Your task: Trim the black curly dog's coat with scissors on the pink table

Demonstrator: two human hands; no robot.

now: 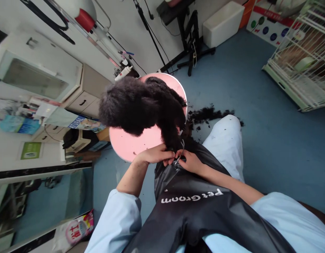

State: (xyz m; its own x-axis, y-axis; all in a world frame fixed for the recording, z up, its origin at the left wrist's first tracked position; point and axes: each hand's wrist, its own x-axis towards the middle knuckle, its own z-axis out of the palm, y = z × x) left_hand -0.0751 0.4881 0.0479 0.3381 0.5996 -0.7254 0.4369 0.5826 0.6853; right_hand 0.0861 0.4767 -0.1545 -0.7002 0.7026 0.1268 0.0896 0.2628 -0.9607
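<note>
Scissors (183, 143) of bright metal sit in the right hand (190, 161), its fingers bent around the handles close to the person's lap. Beside it, almost touching, the left hand (158, 154) has its fingers curled in on the lower end of a black dog's leg (171, 135); the paw itself is hidden. Both hands work just past the near rim of a round pink table (125, 142), over a black apron (196, 214) lettered "Pet Groom".

The black dog (133, 102) is up on that table, its thick, fluffy coat dark enough to blur the outline — whether it stands or crouches, I cannot tell. A few dark tufts lie on the pink surface near the left wrist. More loose black hair (210, 114) is scattered on the blue floor (257, 147), to the right of the table and beside the person's pale-clad knee (227, 140). Farther off — at the upper right — are a white tub (223, 24) and a wire cage (305, 56).
</note>
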